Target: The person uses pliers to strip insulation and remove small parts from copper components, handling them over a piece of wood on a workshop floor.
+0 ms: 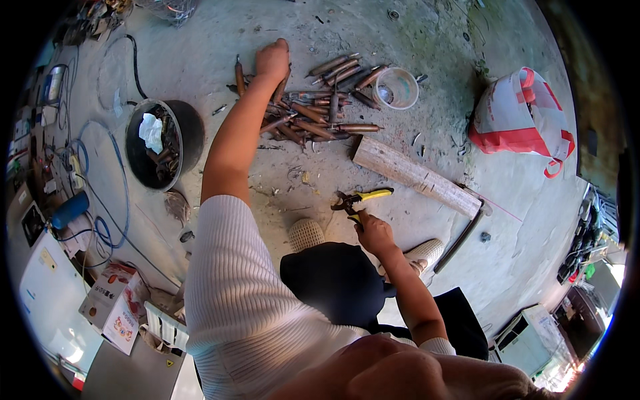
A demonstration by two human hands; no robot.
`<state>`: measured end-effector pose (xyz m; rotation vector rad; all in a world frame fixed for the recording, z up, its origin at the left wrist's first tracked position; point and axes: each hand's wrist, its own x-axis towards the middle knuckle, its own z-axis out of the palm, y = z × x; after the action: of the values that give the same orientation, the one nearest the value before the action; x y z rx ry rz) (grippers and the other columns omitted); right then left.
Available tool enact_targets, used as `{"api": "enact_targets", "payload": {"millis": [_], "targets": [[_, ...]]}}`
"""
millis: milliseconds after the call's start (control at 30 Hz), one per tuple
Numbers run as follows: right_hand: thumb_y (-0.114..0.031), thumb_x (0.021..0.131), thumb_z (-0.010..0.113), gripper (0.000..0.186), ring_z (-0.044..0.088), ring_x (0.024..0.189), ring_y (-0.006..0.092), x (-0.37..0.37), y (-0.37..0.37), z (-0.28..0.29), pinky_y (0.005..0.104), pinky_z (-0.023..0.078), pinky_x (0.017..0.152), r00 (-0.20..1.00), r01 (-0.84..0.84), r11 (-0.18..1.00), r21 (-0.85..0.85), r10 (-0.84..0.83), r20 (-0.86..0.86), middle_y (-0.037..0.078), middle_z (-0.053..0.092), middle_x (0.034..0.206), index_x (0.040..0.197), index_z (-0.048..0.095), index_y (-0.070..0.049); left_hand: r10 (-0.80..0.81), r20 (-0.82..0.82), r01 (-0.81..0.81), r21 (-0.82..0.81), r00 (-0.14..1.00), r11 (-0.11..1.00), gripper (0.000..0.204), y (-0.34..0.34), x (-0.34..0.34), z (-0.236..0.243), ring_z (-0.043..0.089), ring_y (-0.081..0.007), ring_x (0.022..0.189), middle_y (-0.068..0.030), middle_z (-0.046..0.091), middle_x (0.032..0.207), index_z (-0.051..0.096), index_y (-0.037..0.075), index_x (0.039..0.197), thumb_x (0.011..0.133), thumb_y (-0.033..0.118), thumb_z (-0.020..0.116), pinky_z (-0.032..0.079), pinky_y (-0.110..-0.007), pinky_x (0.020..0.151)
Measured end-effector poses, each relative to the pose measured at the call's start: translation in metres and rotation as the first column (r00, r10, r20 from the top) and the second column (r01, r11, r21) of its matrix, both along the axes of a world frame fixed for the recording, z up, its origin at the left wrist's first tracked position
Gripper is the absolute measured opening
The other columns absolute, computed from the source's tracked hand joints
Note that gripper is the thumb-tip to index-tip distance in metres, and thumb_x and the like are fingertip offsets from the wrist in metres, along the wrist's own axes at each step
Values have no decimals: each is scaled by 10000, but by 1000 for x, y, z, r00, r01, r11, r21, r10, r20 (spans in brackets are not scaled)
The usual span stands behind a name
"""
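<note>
My left hand (273, 61) reaches far out and is closed on a copper-coloured tube (282, 88), whose lower part shows below the fingers. Another such tube (239, 75) lies just left of the hand. To its right spreads a pile of brown copper tubes with narrow ends (310, 112), some crossing one another. Near my knees, my right hand (375, 233) grips one handle of yellow-handled pliers (349, 202). Their handles stand spread, with the dark jaws pointing left, and nothing shows between the jaws.
A clear plastic tub (397, 88) stands beside the pile. Nearer lies a wooden block (417, 175), with a dark rod (459, 241) by its end. A black bucket (193, 137) with metal pieces stands left; a red-and-white bag (510, 137) stands right. Blue hose (127, 180) loops across the floor.
</note>
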<state>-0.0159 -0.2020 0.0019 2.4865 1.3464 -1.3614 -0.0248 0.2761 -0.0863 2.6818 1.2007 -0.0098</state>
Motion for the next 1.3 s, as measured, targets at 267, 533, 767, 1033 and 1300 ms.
{"api": "enact_targets", "payload": {"millis": [267,533,767,1033,1300], "targets": [[-207,865,575,252,644,885,365,1,3,3,456,514,756,999,23,999,-37,-24,-41,178,660,956,1079,528,-82,929,280,540,-835,243,111,208,38,-39,11,597,-169,837,-53,618,898,602,14,1054,918,170,583,548,-365,853],[-213,866,578,254,644,871,365,1,2,2,456,515,744,999,34,999,-4,-34,-37,168,660,930,1081,533,-86,480,480,-244,-473,735,847,268,97,-27,-36,630,-251,843,-47,664,922,681,126,1006,835,332,703,521,-420,775],[-217,870,574,272,649,860,347,3,2,3,444,520,736,999,23,1000,-8,-24,-40,157,660,933,1110,534,-95,223,147,-217,-56,964,975,350,99,6,-39,636,-340,938,-153,680,995,667,105,1011,799,379,718,496,-428,814],[-216,869,573,267,646,861,344,3,-2,-4,444,518,737,1000,11,1000,-19,-11,-16,148,657,924,1105,539,-96,738,471,193,-880,484,435,369,74,18,-33,617,-171,844,-99,635,932,615,12,984,905,373,599,509,-312,716],[-216,878,583,262,629,895,365,7,3,3,453,499,770,997,44,998,-43,-47,-62,175,652,930,1076,512,-60,487,301,-224,-615,820,756,360,54,79,-14,660,-221,794,-105,696,863,695,58,953,842,397,650,515,-343,695]]}}
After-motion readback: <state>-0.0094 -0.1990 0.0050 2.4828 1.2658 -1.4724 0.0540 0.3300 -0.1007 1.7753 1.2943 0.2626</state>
